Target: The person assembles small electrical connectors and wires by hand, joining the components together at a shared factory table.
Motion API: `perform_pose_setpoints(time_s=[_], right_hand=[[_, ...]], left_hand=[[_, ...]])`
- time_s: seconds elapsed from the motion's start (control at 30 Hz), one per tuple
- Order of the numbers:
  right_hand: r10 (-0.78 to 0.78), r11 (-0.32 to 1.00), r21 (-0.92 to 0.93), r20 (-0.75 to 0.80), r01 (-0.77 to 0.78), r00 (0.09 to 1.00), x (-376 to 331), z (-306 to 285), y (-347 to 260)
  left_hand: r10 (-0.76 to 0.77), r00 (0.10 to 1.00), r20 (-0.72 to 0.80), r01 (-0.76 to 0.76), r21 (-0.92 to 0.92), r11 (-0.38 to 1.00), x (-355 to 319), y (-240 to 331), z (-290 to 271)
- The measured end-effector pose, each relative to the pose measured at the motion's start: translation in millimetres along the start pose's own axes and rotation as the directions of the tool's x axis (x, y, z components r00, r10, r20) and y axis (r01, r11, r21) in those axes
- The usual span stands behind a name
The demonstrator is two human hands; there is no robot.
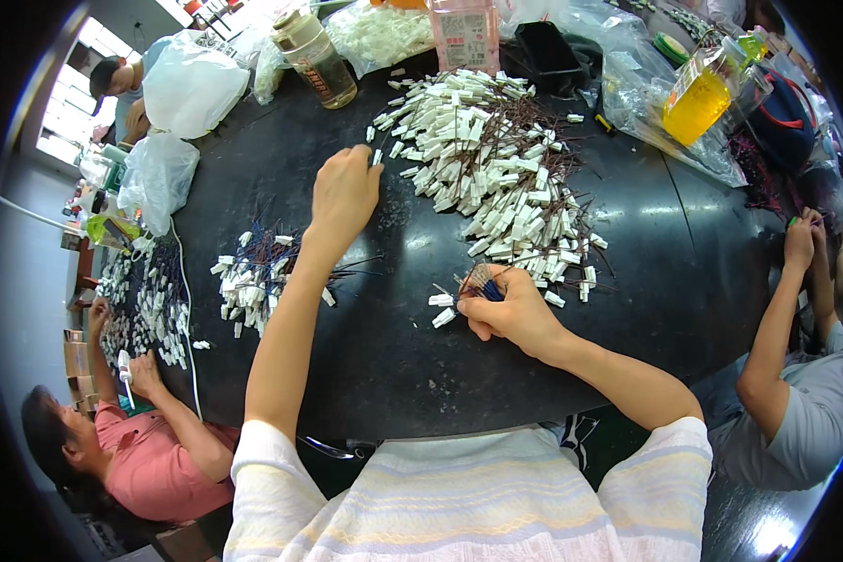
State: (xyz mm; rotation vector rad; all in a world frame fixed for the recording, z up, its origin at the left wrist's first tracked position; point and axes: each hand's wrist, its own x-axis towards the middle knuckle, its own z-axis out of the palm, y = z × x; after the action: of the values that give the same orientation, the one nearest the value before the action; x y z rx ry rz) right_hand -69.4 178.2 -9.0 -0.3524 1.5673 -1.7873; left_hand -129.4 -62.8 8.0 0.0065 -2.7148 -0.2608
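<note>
My right hand (515,314) is closed around a small bunch of dark and brown wires (485,283). A few white plastic connectors (443,318) stick out on its left, just above the black table. Farther off to the left, my left hand (345,192) is stretched forward, its fingers pinched at a white connector (377,157). Its fingertips are partly hidden behind the hand. Beyond both hands spreads a large pile of white connectors with brown wires (478,159). A smaller heap of connectors with dark wires (248,286) lies left of my left forearm.
A drink bottle (317,61), a pink clear container (464,37) and a black tray (546,51) stand at the back. A bottle of yellow liquid (698,98) sits on plastic at right. A white cable (185,281) crosses the table's left. Co-workers sit on both sides.
</note>
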Motion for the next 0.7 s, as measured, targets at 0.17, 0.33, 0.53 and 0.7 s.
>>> perform_pose_setpoints(time_s=[0.17,0.33,0.53,0.7], right_hand=[[-0.004,0.999,0.047,0.036,0.002,0.999,2,-1,0],[-0.008,1.000,-0.023,-0.019,0.007,1.000,-2,-10,2],[-0.037,0.998,-0.046,-0.016,0.037,0.999,-2,3,-6],[-0.036,0.996,-0.086,-0.031,0.033,0.999,-1,3,-4]], left_hand=[[-0.167,0.986,-0.002,0.166,0.099,0.981,14,-13,28],[-0.308,0.933,0.188,0.360,-0.431,0.827,-44,16,-16],[-0.268,0.901,0.340,0.430,-0.782,0.452,-125,49,-35],[-0.204,0.933,0.295,0.357,-0.822,0.444,-130,56,-34]])
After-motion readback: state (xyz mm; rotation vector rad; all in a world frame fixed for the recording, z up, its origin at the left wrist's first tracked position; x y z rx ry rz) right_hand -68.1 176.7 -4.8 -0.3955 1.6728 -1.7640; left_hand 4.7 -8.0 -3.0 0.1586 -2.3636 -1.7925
